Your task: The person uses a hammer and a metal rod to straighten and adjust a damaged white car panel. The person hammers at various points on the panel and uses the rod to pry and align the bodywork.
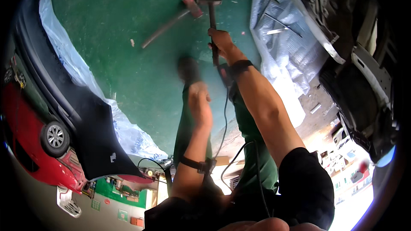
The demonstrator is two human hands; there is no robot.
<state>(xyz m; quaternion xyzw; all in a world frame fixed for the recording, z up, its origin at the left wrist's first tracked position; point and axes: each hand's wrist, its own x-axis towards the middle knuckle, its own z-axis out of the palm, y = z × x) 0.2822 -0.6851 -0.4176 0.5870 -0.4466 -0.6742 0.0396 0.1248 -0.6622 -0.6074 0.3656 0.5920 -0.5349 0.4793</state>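
Note:
My right hand (221, 40) is wrapped round the handle of a hammer (212, 16), whose dark head points away from me over the green floor. Beside that head lies a mallet (193, 7) with a worn red head, its long handle slanting toward the near left. My left hand (199, 96) is lower, in front of my left leg and just beyond reach of the hammer. Motion smears its fingers, and I see no thing in it.
Bubble-wrap sheeting (274, 51) at right bears metal hand tools (277, 30). Large car parts (368, 77) stand beyond it. On the left a black bumper (96, 124) rests by plastic film (68, 51), near a red car (32, 141). A cable (226, 119) hangs between my arms.

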